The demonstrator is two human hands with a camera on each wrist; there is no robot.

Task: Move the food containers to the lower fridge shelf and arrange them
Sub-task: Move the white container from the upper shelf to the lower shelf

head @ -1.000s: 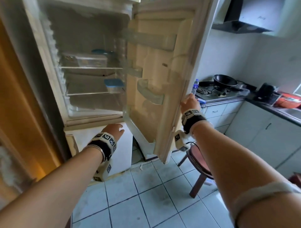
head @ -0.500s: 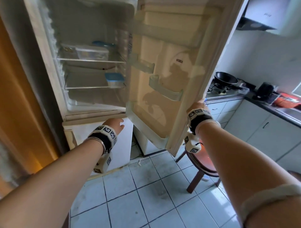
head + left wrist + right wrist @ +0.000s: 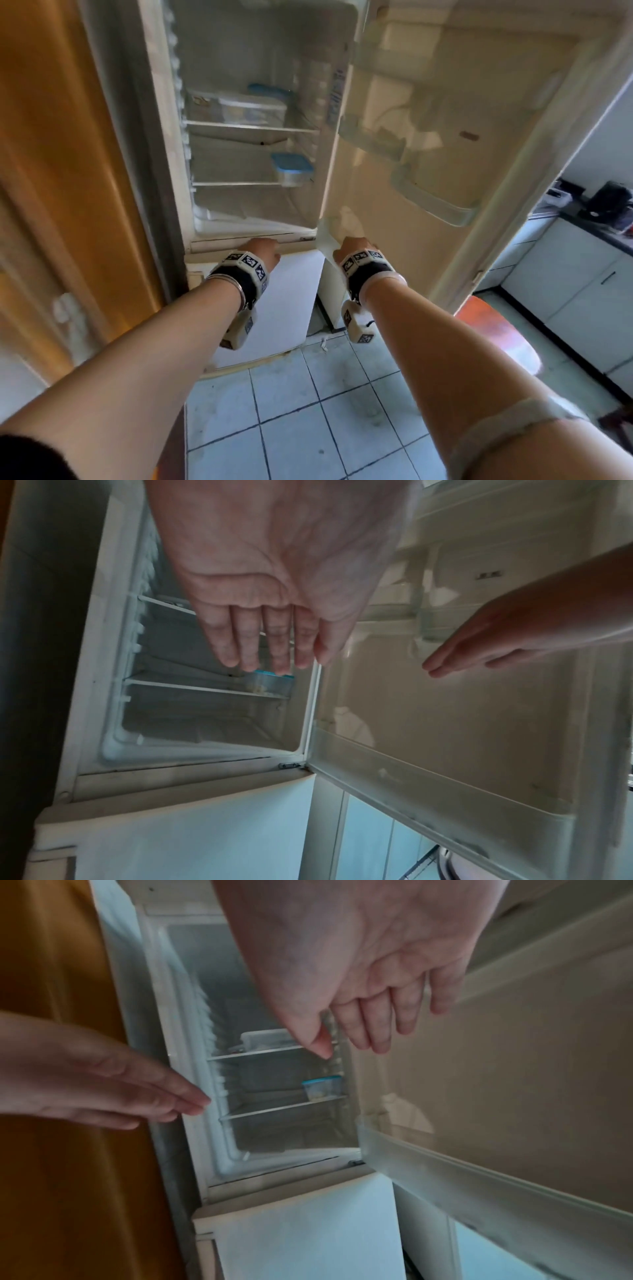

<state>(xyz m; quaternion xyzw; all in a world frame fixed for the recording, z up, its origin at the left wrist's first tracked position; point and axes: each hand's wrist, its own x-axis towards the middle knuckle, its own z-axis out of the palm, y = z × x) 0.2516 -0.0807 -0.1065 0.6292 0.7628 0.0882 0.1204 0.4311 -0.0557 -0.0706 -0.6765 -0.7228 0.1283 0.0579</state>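
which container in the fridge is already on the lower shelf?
The small blue-lidded tub, at the right end of the lower shelf. The clear box and the blue-lidded one behind it sit on the upper shelf.

Fridge door (image 3: 445, 144) swung wide, lower shelf (image 3: 236, 184) bare left of blue-lidded container (image 3: 292, 168) (right end)

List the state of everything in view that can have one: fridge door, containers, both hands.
fridge door: swung wide open
lower compartment door: closed
clear container: lidded, on the upper shelf
blue-lidded container: lidded, on the middle shelf, right side
left hand: empty, fingers straight
right hand: empty, fingers relaxed, off the door
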